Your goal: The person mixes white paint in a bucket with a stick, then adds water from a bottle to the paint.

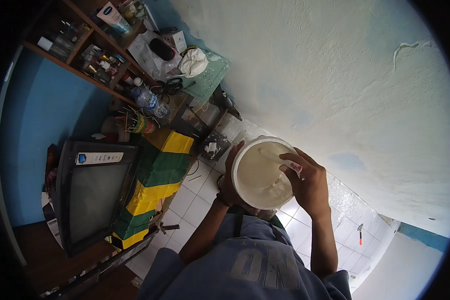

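A round white bucket (239, 189) with pale, creamy stuff inside is in front of my body. Around its left side wraps my left hand (228, 177), fingers closed on the wall and rim. My right hand (307, 182), at the bucket's right edge, grips the white handle of a stirring tool (291, 164) with red marks. The tool's other end reaches into the pale stuff, and its tip is partly hidden.
Left stands a television (97, 190) beside a yellow and green cloth (157, 172). Behind are a water bottle (149, 101), scissors (173, 86) and shelves (77, 50) of small bottles. A patchy wall (310, 75) rises ahead; a hammer-like tool (360, 234) lies on floor tiles at right.
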{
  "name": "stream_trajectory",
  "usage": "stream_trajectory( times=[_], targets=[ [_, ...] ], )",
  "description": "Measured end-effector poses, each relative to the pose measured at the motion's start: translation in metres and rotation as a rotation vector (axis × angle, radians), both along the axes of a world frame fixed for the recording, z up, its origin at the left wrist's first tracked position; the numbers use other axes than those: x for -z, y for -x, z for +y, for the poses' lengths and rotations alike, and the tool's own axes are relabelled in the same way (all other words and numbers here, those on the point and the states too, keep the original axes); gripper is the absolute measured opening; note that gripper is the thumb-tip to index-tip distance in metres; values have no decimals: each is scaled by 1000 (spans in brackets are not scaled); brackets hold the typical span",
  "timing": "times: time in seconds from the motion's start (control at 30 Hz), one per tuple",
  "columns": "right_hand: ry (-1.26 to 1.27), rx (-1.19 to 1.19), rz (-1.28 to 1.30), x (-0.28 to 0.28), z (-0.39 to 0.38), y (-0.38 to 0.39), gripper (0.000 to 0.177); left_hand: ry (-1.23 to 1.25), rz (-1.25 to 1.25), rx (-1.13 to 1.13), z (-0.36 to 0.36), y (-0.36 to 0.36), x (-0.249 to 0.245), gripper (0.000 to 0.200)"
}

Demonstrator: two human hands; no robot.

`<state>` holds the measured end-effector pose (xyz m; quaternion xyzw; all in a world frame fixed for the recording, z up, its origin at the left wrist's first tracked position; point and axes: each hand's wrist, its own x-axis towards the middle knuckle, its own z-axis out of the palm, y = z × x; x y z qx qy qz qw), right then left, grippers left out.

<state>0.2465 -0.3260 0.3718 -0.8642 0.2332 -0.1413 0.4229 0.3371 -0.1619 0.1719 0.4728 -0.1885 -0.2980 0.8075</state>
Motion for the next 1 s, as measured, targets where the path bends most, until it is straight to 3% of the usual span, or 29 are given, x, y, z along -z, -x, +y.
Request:
stream_trajectory(
  times=[0.07,0.13,0.2,0.3,0.47,0.53,0.6,0.7,0.77,0.8,0.83,0.93,1.0],
  targets=[
    [19,3,-10,-4,0,5,24,223,-11,-126,-20,9,-62,101],
    [-7,14,19,-4,1,9,24,268,231,-81,-18,10,-72,100],
    [-34,17,36,-2,3,13,24,71,704,140,3,-1,-34,120],
    [-60,17,46,7,7,18,24,347,863,334,3,14,10,111],
    [-106,18,88,5,17,29,23,694,1018,406,4,42,36,110],
    [-100,13,92,2,22,33,23,708,1036,420,2,41,19,110],
    [-39,18,71,0,28,36,24,501,993,413,4,35,-7,110],
    [-52,10,47,-5,30,38,24,549,1039,459,3,39,-5,109],
    [-99,15,97,-5,30,39,24,243,714,401,9,39,-14,108],
    [-123,17,122,-5,30,40,24,234,705,393,9,39,-15,107],
    [6,-9,83,-6,31,39,25,225,696,384,10,39,-16,106],
    [378,-84,17,-18,31,35,28,488,972,396,4,40,13,100],
    [599,-131,47,-37,35,33,31,459,952,361,4,41,37,96]
  ],
)
